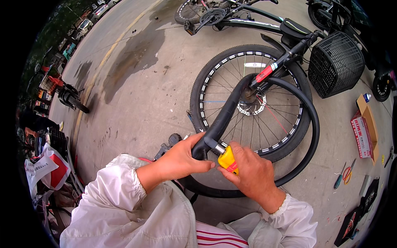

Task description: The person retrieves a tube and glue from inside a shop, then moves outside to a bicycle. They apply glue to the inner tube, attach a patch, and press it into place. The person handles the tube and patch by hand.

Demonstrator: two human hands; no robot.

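My left hand (184, 155) is wrapped around a black inner tube (219, 120), which loops over the bicycle wheel (206, 76) lying on the pavement. My right hand (248, 173) grips a small yellow tool (226, 156) with a red band and a short metal cylinder, held against the tube at my left hand. The fork (264, 74) with red markings crosses the wheel at its hub, where a brake disc shows.
A black basket (335, 62) and bicycle frame (252, 25) lie beyond. At right are a cardboard box (364, 132), screwdriver (339, 180), scissors (348, 175) and black case (347, 223). Bags (45, 169) pile at left; a parked cycle (66, 95) stands on the road.
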